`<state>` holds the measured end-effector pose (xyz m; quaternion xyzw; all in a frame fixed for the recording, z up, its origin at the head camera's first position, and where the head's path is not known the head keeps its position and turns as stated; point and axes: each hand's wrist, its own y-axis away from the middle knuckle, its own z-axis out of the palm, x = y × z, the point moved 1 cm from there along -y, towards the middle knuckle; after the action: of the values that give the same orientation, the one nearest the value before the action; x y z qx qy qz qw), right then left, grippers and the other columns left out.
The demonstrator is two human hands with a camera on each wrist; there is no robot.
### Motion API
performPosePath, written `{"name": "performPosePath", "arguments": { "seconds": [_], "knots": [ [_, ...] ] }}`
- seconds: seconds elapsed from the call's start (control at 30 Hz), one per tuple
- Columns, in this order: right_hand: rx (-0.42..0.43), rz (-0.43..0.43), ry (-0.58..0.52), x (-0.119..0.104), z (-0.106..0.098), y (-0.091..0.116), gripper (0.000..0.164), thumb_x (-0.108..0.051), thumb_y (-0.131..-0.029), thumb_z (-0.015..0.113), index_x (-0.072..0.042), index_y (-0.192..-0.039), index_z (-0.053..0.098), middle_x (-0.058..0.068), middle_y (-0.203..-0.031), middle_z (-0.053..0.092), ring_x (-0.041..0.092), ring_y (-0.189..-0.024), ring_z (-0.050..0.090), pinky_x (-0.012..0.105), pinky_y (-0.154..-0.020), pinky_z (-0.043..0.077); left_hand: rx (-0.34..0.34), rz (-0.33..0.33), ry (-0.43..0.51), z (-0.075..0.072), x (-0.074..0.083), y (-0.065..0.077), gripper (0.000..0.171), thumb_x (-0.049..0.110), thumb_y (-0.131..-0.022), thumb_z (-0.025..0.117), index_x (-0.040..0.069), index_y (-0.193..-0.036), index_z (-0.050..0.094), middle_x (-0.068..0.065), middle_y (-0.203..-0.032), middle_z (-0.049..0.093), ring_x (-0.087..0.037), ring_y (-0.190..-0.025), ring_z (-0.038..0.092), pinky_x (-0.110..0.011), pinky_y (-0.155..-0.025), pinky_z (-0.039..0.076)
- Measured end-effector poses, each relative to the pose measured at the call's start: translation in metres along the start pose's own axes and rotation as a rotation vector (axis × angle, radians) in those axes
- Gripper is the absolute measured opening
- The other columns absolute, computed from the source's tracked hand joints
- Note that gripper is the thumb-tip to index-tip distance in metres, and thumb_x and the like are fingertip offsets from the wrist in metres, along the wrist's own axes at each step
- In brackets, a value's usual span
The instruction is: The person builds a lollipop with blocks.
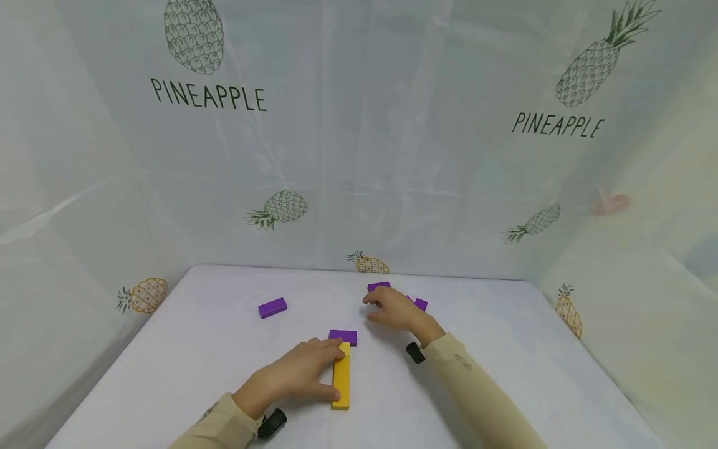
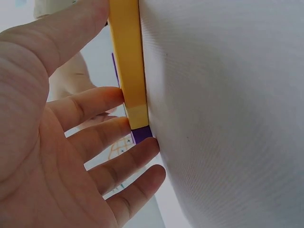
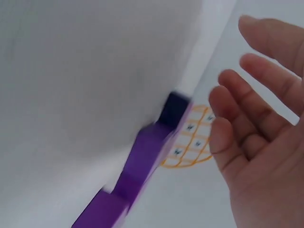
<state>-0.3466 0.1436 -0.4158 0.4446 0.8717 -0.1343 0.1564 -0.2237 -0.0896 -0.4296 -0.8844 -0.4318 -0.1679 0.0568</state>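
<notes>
A long yellow block (image 1: 341, 380) lies on the white table, with its far end close to a purple block (image 1: 343, 335) set crosswise. My left hand (image 1: 300, 371) is at the yellow block's left side, its thumb and fingertips touching it with the fingers fairly straight, as the left wrist view shows. Farther back, my right hand (image 1: 395, 310) hovers over the table with loosely bent fingers and nothing in them. Beside it are purple blocks (image 3: 145, 147), blurred in the right wrist view; the hand partly hides them in the head view.
Another purple block (image 1: 272, 307) lies on the left of the table (image 1: 196, 349). Behind and at both sides hang whitish sheets (image 1: 392, 156) printed with pineapples. Dark devices sit at both wrists.
</notes>
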Motion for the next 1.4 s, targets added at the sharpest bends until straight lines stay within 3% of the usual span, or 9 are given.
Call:
{"name": "performPosePath", "arguments": {
  "seconds": [0.23,0.53,0.9,1.2,1.4],
  "knots": [
    [0.083,-0.003,0.122,0.019,-0.001,-0.006,0.032,-0.016,-0.084,0.071,-0.010,-0.115,0.068,0.004,-0.105,0.062,0.018,-0.091,0.055,0.038,-0.088,0.048,-0.005,-0.001,0.018,-0.001,-0.001,0.002,0.072,0.061,-0.076,0.069,0.020,-0.133,0.055,-0.004,-0.149,0.040,-0.027,-0.129,0.042,-0.047,-0.106,0.036],
    [0.048,0.094,0.199,0.031,0.000,-0.011,0.032,-0.015,-0.085,0.071,-0.017,-0.117,0.069,0.003,-0.112,0.059,0.019,-0.100,0.056,0.039,-0.092,0.048,-0.010,-0.009,0.026,0.000,0.000,0.002,0.072,0.063,-0.075,0.069,0.021,-0.133,0.055,-0.003,-0.148,0.040,-0.027,-0.129,0.042,-0.047,-0.107,0.036],
    [0.038,0.064,0.176,0.028,0.003,-0.013,0.024,-0.009,-0.085,0.069,-0.015,-0.109,0.072,0.002,-0.106,0.061,0.019,-0.099,0.058,0.039,-0.092,0.048,-0.011,-0.007,0.028,0.001,-0.002,0.001,0.072,0.062,-0.076,0.069,0.021,-0.133,0.055,-0.002,-0.149,0.040,-0.026,-0.131,0.041,-0.047,-0.107,0.035],
    [0.041,0.117,0.208,0.029,0.003,-0.016,0.029,-0.010,-0.084,0.069,-0.015,-0.113,0.071,0.003,-0.110,0.063,0.021,-0.104,0.058,0.041,-0.093,0.048,-0.012,-0.003,0.028,0.000,-0.001,0.001,0.072,0.062,-0.077,0.068,0.021,-0.134,0.054,-0.001,-0.149,0.039,-0.026,-0.131,0.041,-0.046,-0.107,0.035],
    [0.015,0.079,0.188,0.021,0.004,-0.020,0.027,-0.011,-0.084,0.071,-0.015,-0.110,0.072,0.002,-0.105,0.064,0.019,-0.099,0.059,0.038,-0.091,0.049,-0.009,-0.009,0.027,-0.002,0.000,0.002,0.072,0.062,-0.076,0.068,0.021,-0.134,0.054,-0.001,-0.149,0.040,-0.025,-0.130,0.041,-0.046,-0.107,0.036]
  ]
}}
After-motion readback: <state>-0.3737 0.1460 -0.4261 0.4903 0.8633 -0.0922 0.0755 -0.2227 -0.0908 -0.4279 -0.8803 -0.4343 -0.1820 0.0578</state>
